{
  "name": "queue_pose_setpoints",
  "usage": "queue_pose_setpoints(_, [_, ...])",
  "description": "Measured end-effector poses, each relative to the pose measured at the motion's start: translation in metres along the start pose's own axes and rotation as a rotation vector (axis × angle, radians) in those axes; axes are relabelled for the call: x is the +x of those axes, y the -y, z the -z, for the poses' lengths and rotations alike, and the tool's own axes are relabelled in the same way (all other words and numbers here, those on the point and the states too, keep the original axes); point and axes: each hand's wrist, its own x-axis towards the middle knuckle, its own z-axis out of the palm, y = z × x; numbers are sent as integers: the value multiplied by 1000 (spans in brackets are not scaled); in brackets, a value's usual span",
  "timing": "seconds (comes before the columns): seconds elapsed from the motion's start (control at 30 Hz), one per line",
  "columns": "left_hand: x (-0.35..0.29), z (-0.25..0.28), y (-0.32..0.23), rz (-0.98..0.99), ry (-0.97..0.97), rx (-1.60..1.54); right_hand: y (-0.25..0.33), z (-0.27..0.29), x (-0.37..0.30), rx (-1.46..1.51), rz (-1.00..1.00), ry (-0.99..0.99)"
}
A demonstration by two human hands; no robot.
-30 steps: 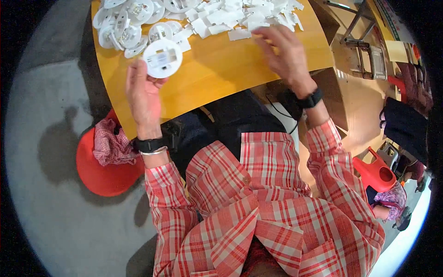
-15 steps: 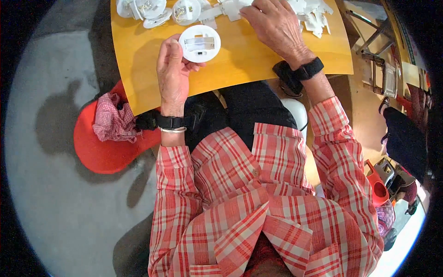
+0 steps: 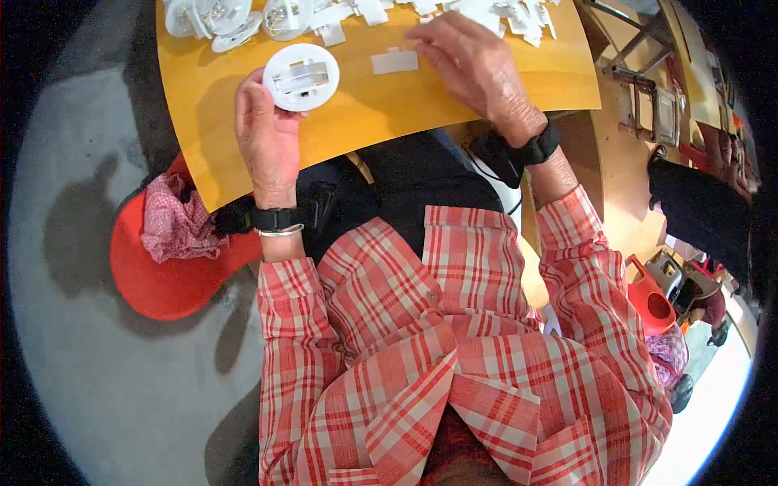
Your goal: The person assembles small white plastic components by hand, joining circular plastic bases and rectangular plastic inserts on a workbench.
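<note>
My left hand [image 3: 267, 134] is closed round the lower left edge of a round white plastic battery housing [image 3: 301, 77], raised over the yellow tabletop. The housing's face, with its rectangular battery compartment, is turned up toward me. To its right, a small white rectangular battery cover [image 3: 395, 61] lies on the tabletop, with a little tab on its far edge. Close beside that cover hovers my right hand [image 3: 478, 69], slightly blurred, its fingers bent and apart, and nothing shows between them.
The yellow tabletop [image 3: 235, 146] carries loose white covers [image 3: 486, 14] at its far side and several round white housings with wires [image 3: 215, 18] at far left. A red chair [image 3: 162, 283] with a checked cloth [image 3: 180, 223] stands left. Another person's dark-clothed leg [image 3: 697, 206] shows at right.
A single white cover now lies apart from the pile, nearer to me. My right hand has drawn back toward me from the pile. My left hand still holds the housing; the whole view has shifted.
</note>
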Motion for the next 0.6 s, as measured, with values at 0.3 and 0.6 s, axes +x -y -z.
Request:
queue_pose_setpoints(0.3, [1,2,-2,-1,22,6,-2,24,6,82,-188,37])
queue_pose_setpoints(0.6, [0,0,-3,13,-5,-6,14,14,23,214,-131,18])
